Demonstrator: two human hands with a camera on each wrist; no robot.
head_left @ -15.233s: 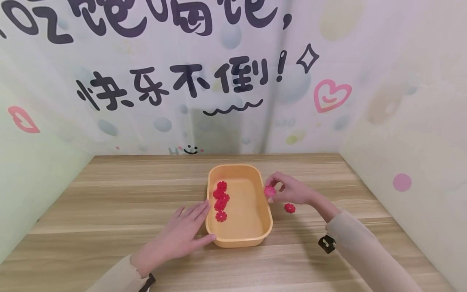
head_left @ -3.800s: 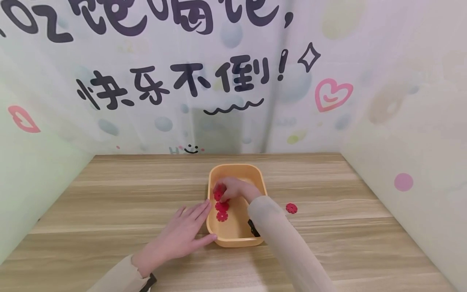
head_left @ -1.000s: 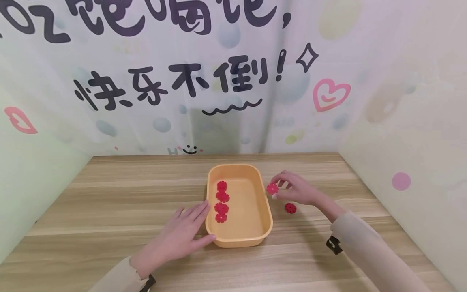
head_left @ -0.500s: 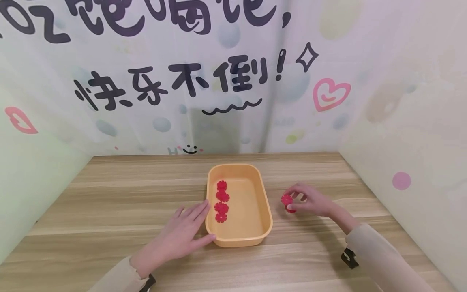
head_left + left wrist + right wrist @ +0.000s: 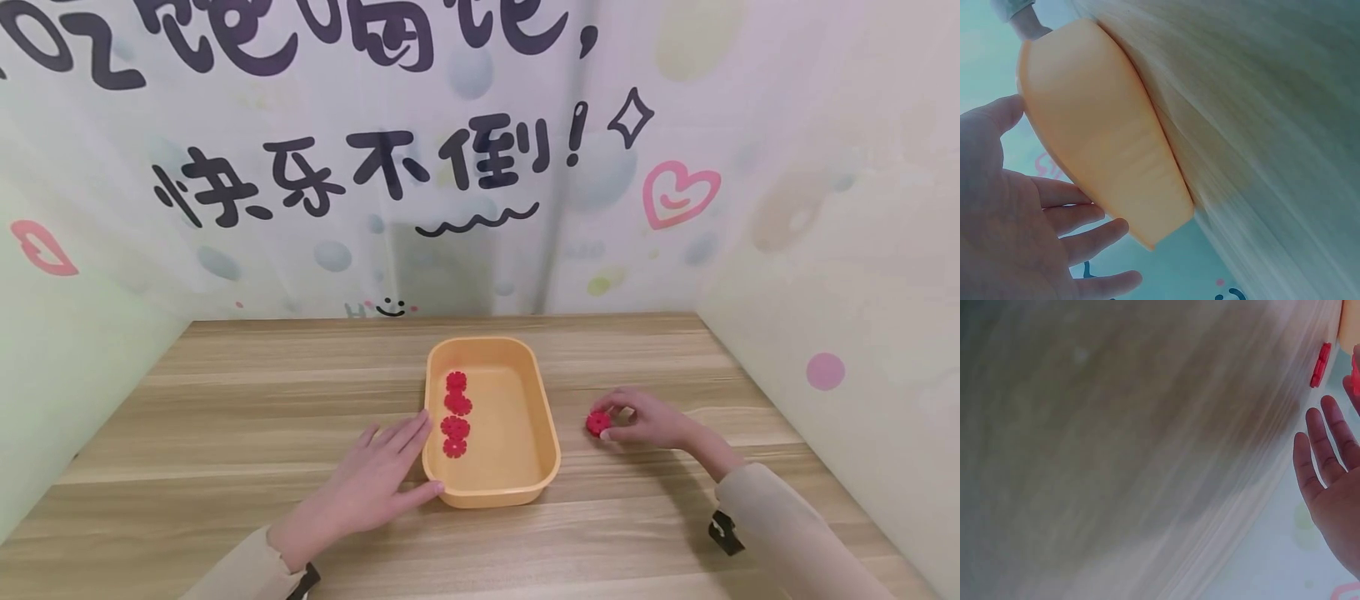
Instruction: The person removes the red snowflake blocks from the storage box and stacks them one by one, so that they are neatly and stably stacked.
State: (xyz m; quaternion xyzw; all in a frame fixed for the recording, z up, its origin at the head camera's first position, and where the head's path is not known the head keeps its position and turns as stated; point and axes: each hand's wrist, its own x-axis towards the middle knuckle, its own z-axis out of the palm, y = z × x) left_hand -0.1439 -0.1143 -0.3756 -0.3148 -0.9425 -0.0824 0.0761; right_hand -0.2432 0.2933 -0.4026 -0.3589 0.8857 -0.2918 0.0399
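A red snowflake-shaped plastic disc is pinched between my right thumb and fingers. My right hand is low over the table, right of the orange tray. In the right wrist view a second red disc lies on the wood, apart from the held one; from the head they overlap, so I cannot tell the two apart there. My left hand touches the tray's left rim with straight, spread fingers. Along the tray's left side lie several red discs, some overlapping.
The wood-grain table reaches back to a printed cloth. A pale wall stands to the right and another pale wall to the left. The tray's right half shows its bare floor.
From over the tray earlier, my right hand has come out with a disc, then moved right and nearer, down to the disc on the table. My left hand stays on the rim.
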